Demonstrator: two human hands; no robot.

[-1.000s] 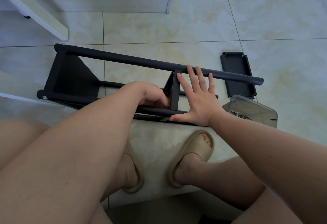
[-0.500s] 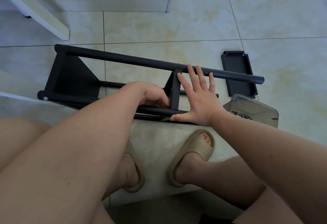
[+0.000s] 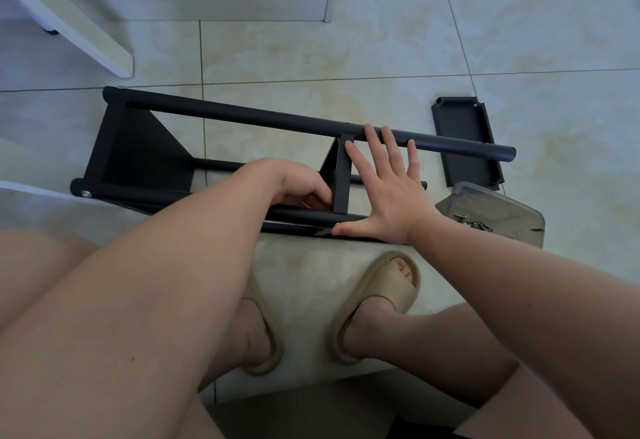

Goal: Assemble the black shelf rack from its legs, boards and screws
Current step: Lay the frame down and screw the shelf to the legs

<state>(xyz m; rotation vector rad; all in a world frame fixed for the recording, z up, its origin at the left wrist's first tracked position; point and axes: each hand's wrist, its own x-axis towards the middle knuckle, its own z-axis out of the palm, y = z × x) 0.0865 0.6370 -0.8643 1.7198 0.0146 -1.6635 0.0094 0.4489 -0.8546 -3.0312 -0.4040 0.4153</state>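
**Rack on its side, both hands at the middle board**

Head view: the black shelf rack (image 3: 242, 116) lies on its side on the tiled floor (image 3: 381, 40), just beyond the person's 2 sandals (image 3: 377, 296). The right hand (image 3: 391, 196) is spread flat with straight fingers, just right of the middle board (image 3: 341, 179), thumb resting on the near leg (image 3: 298, 214). The left hand (image 3: 298, 185) sits left of that board with its fingers curled; what they grip cannot be told. 1 loose board (image 3: 465, 140) lies far right, beside a clear box (image 3: 502, 206) holding screws (image 3: 474, 222).
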